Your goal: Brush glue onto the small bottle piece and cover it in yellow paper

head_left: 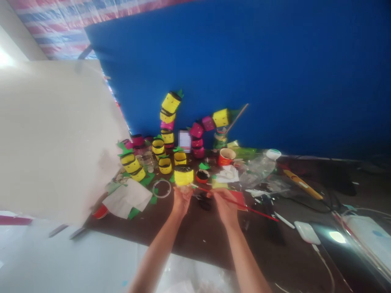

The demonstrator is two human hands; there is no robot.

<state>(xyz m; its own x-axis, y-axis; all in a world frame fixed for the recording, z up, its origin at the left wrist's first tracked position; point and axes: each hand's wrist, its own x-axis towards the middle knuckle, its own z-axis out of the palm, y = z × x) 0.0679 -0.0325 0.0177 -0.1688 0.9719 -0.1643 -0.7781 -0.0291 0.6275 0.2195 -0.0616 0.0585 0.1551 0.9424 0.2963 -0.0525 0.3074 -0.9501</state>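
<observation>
My left hand [181,199] is closed round the bottom of a yellow paper cylinder [183,176] with a dark band near its top, holding it upright above the dark table [195,236]. My right hand [224,205] pinches a thin red brush [241,203]. The brush's handle runs down to the right and its tip points toward the cylinder. The two hands are close together at the middle of the view.
Stacks of yellow and pink cylinders [168,116] stand against a blue backdrop [244,73]. An orange cup [226,156], a tape ring [161,188], green paper scraps, white paper [126,198], plastic bags and cables lie around. A large white board [51,138] leans at the left.
</observation>
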